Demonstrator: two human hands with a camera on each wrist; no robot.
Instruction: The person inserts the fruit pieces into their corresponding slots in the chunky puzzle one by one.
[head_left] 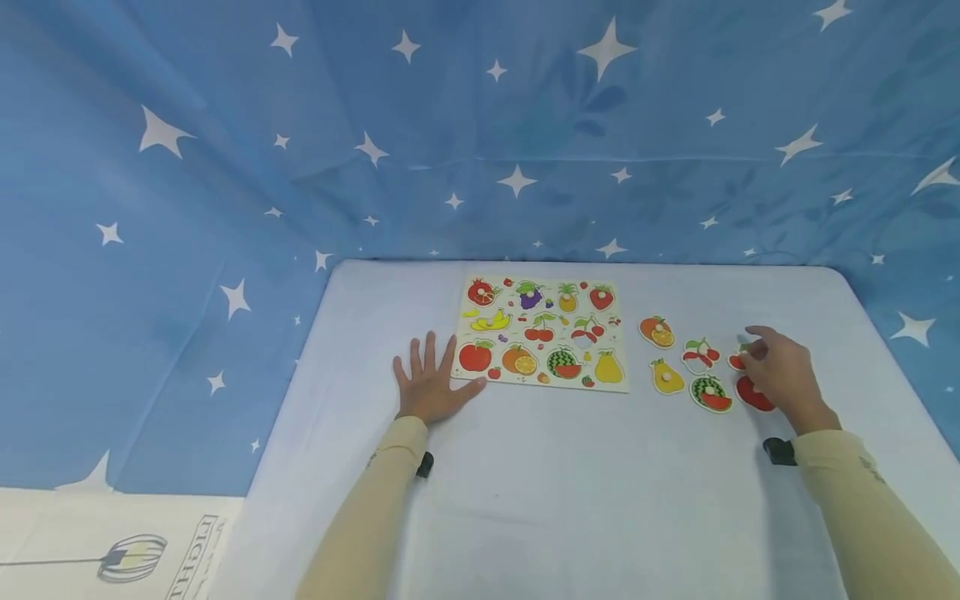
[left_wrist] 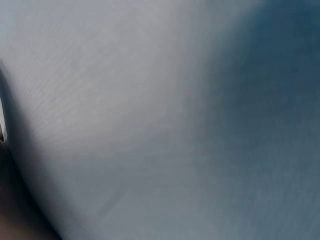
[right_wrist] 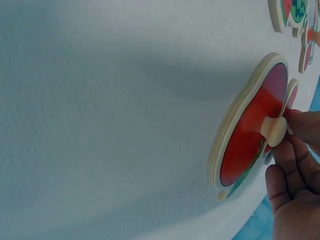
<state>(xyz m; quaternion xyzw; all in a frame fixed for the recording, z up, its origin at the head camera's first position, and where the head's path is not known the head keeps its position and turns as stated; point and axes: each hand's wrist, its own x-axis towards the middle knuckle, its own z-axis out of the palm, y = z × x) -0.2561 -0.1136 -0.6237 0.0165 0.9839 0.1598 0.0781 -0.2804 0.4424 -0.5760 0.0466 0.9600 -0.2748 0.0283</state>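
Observation:
My left hand [head_left: 431,388] lies with fingers spread beside the fruit puzzle board [head_left: 551,395], its thumb at the board's lower left corner. Over on the right, my right hand [head_left: 787,379] has bent fingers around a red, cherry-like puzzle piece [head_left: 735,362]; I cannot tell whether they pinch it. Just below that hand is a red apple piece [head_left: 752,395]; its wooden knob [right_wrist: 274,131] is close to the fingers in the right wrist view. The right palm partly covers both pieces. Only cloth and a dark edge fill the left wrist view.
Beside the board lie puzzle pieces: an orange [head_left: 654,332], a pear [head_left: 667,377], cherries [head_left: 699,356] and a watermelon [head_left: 712,396]. They rest on a white-covered table [head_left: 570,492]. A blue star-patterned curtain [head_left: 450,108] hangs along the table's back and sides.

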